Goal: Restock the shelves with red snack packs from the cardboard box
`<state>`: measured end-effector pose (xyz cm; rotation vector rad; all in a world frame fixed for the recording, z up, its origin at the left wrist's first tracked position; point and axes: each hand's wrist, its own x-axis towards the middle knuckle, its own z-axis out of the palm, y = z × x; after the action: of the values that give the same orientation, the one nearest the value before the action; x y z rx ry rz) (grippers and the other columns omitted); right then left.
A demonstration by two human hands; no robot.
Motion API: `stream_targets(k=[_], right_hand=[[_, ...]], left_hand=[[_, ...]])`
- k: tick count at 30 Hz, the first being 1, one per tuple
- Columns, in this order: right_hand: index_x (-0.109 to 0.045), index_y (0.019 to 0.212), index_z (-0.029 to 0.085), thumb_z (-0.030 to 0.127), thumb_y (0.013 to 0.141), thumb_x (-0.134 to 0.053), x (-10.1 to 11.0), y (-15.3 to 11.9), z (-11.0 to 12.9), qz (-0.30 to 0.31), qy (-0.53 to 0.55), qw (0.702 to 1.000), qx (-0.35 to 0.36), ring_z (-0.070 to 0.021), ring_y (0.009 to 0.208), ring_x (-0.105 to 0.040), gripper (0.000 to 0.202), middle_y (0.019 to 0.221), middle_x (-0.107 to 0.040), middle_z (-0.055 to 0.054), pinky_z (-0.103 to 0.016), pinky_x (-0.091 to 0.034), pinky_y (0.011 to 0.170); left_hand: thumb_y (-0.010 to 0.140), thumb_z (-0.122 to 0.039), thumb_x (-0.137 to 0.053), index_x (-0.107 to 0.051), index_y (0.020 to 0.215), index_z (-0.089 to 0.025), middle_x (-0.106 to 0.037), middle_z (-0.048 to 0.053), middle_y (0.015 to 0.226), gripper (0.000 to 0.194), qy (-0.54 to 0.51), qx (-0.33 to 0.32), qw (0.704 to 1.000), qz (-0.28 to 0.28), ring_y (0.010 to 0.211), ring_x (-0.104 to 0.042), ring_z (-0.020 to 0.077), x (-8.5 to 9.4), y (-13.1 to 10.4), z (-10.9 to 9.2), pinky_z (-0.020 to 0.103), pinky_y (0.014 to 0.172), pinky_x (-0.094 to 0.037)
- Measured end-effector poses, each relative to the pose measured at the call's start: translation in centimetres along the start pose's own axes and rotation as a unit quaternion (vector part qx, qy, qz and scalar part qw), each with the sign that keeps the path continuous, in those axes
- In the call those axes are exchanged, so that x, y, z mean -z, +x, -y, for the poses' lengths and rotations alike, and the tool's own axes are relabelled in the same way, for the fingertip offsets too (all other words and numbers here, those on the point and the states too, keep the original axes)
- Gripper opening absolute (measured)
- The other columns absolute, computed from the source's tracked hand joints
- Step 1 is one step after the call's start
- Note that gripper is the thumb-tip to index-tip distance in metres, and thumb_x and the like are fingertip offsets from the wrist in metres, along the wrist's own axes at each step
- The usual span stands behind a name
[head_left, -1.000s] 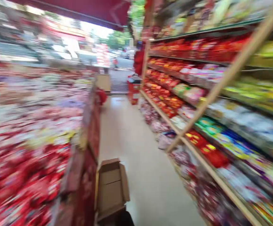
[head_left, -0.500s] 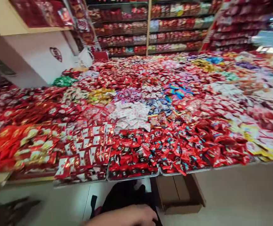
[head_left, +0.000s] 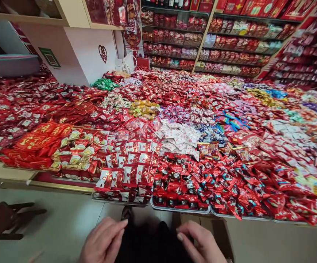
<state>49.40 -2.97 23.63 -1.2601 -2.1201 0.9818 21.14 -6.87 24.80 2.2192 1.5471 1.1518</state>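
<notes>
My left hand [head_left: 103, 239] hangs at the bottom, left of centre, in front of the table's edge, its fingers curled loosely with thumb and forefinger near each other. To the right, my right hand [head_left: 198, 241] is half curled, thumb and forefinger slightly apart, with nothing between them. Neither hand touches the candies. Nearest to them are trays of red-and-white packets [head_left: 131, 175] and dark red wrapped candies [head_left: 174, 179]. White packets [head_left: 178, 137] lie behind these, and red twisted wrappers [head_left: 237, 186] lie to the right.
A brown stool [head_left: 3, 219] stands on the floor at the left. A cardboard box [head_left: 221, 233] is on the floor beyond my right hand. A white pillar [head_left: 78, 51] rises at the back left, and stocked shelves [head_left: 180, 40] line the back wall.
The view has turned left and become sharper. Both hands now show apart at the bottom, where before only one forearm and hand reached across.
</notes>
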Motion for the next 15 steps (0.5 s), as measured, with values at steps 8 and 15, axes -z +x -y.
stream_targets(k=[8, 15], right_hand=[[-0.060, 0.087, 0.019, 0.026, 0.085, -0.047, 2.2, 10.5, 6.9, -0.097, -0.055, 0.994, 0.018, -0.0138, 0.073, -0.060, 0.015, 0.080, -0.065, -0.004, -0.023, -0.046, 0.066], [-0.062, 0.084, 0.019, 0.028, 0.083, -0.048, 1.5, 15.3, 8.6, -0.136, -0.109, 0.985, -0.009, -0.0147, 0.070, -0.060, 0.017, 0.077, -0.065, -0.004, -0.025, -0.046, 0.063]], left_hand=[[0.078, -0.012, -0.054, -0.058, 0.101, -0.022, -0.057, 0.003, 0.091, 0.025, 0.099, 0.080, 0.984, -0.121, 0.084, -0.055, 0.0153, 7.7, 4.4, 8.8, 0.032, 0.081, -0.044], [0.084, -0.024, -0.045, -0.060, 0.098, -0.016, -0.065, 0.007, 0.097, 0.022, 0.103, 0.027, 0.994, 0.025, 0.093, -0.058, 0.0162, 8.8, 10.4, 14.1, 0.028, 0.084, -0.045]])
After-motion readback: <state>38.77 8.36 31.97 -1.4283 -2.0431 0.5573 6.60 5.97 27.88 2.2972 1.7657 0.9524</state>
